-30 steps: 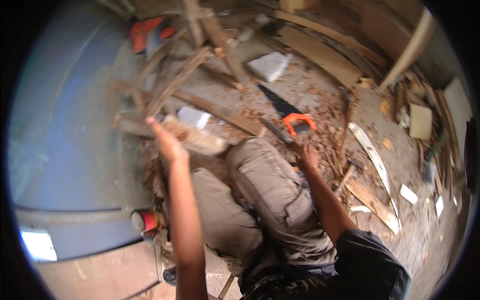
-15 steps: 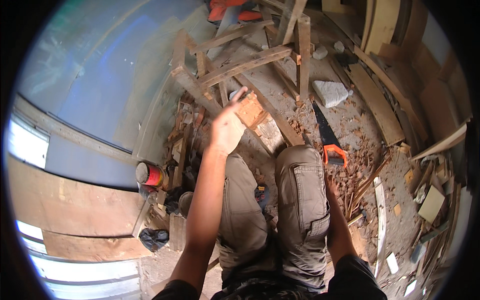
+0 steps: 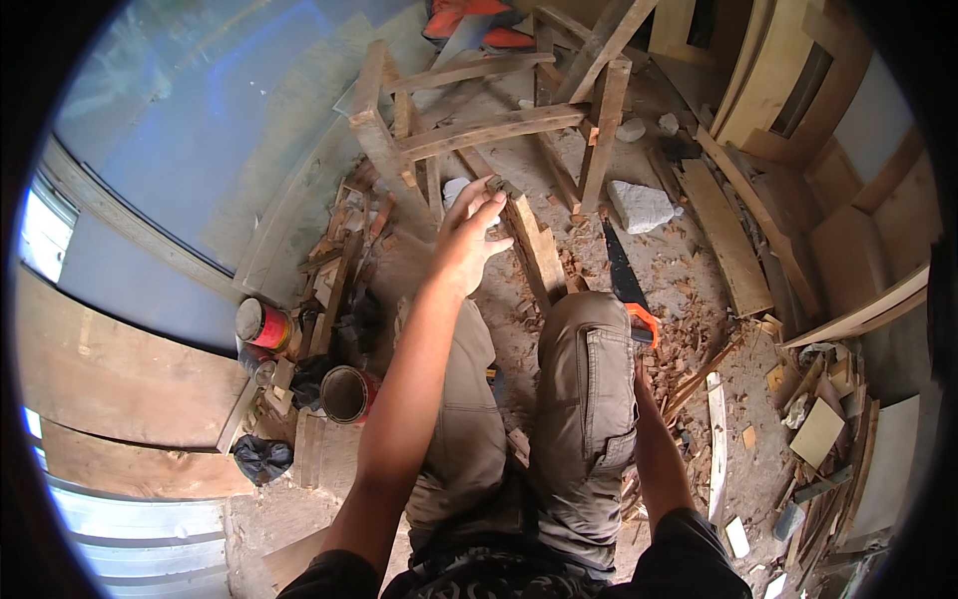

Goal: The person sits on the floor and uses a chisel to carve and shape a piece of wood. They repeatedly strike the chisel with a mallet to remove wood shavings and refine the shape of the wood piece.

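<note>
My left hand (image 3: 469, 242) is at the far end of a short, thick wooden beam (image 3: 537, 255). Its fingers curl over the beam's end, and the thumb stands out along the near side. The beam's lower end goes out of sight behind my right knee. Notches and rough, pale cut faces show along it. My right forearm (image 3: 661, 449) reaches down outside my right leg. The right hand is mostly hidden by the knee, so its fingers do not show. Close by lies a handsaw (image 3: 624, 270) with a dark blade and orange handle.
Ahead stands a wooden frame (image 3: 489, 130) of joined bars. A white stone block (image 3: 641, 207) lies right of it. Wood chips cover the floor. Planks (image 3: 726, 235) and scrap lie on the right. Two paint cans (image 3: 262, 323) (image 3: 344, 394) and a black bag (image 3: 263, 459) stand left.
The beam has turned, showing a narrower side instead of its broad pale face. My left hand has gone from an outstretched finger to fingers curled on its end. The view has shifted slightly.
</note>
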